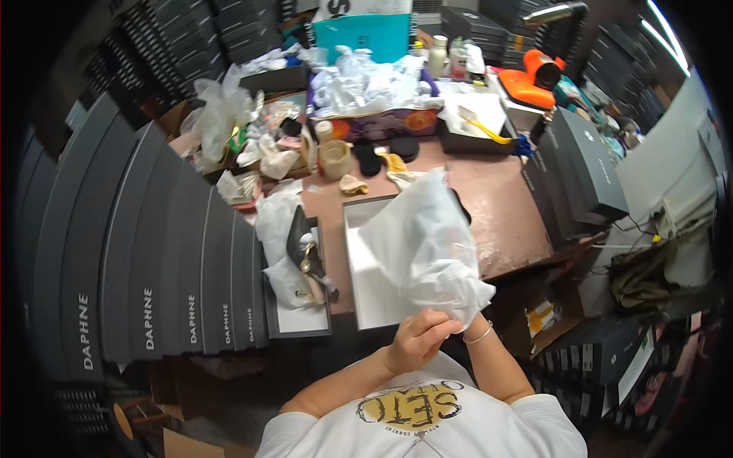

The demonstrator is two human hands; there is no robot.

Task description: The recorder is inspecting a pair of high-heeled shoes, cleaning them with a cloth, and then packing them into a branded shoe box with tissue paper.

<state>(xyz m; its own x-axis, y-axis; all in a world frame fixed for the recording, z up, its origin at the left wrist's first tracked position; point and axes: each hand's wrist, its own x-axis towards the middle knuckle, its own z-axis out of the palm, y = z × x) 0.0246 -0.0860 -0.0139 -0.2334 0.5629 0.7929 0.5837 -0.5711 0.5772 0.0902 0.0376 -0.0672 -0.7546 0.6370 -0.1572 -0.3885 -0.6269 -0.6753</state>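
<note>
A crumpled sheet of white tissue paper rises in front of me, partly over an open, white-lined shoe box. My left hand is closed, pinching the paper's near end. My right hand shows little more than its wrist with a bracelet; the paper hides its fingers. A dark edge peeks out behind the paper's far right side; its kind cannot be made out. To the left, a black heeled shoe with a gold-coloured ornament lies on white paper in another open box.
Tall dark shoe boxes line the left side. More boxes stand on the table's right edge. At the back are a purple bin of crumpled paper, a glass jar, a yellow-handled brush and an orange device.
</note>
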